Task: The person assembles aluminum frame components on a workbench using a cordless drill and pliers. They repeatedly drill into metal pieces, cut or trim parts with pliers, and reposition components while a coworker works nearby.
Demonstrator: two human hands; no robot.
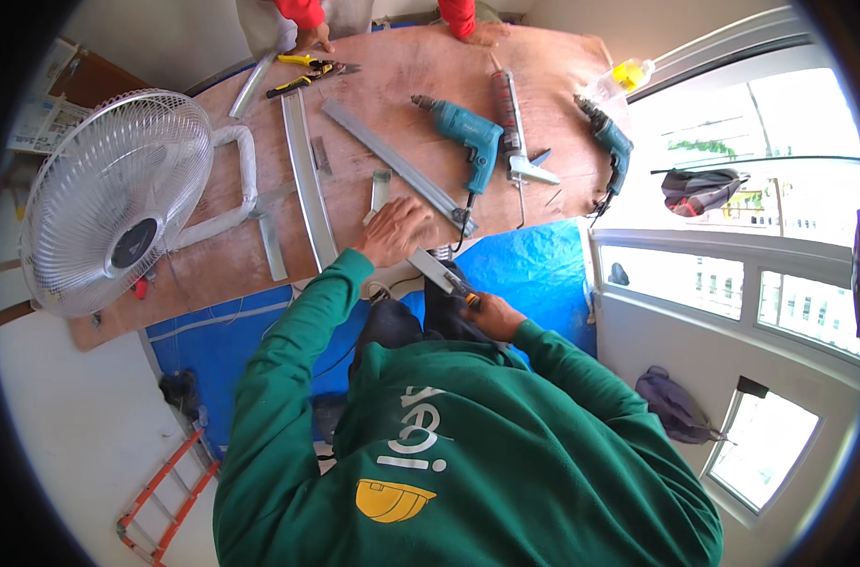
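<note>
My left hand [397, 232] is over the near edge of the table, its fingers curled and partly smeared, around a thin silvery metal strip [428, 266]. The strip slants from under that hand toward my body. My right hand [495, 316] is closed on the handles of snips [460, 286], dark with an orange-yellow part showing. The snips' jaws meet the strip's near end; whether they bite into it is hard to see. Just beyond my left hand lies a short metal piece [381, 187]. A long metal channel [385, 159] lies slanted beside it.
The wooden table [397, 71] holds two teal drills [470, 137] [611, 146], a caulking gun [511, 123], yellow-handled snips [307, 72] and another channel [309, 184]. A fan [118, 203] stands left. A co-worker's hands [314, 38] [485, 34] rest at the far edge. Blue sheeting [534, 283] covers the floor.
</note>
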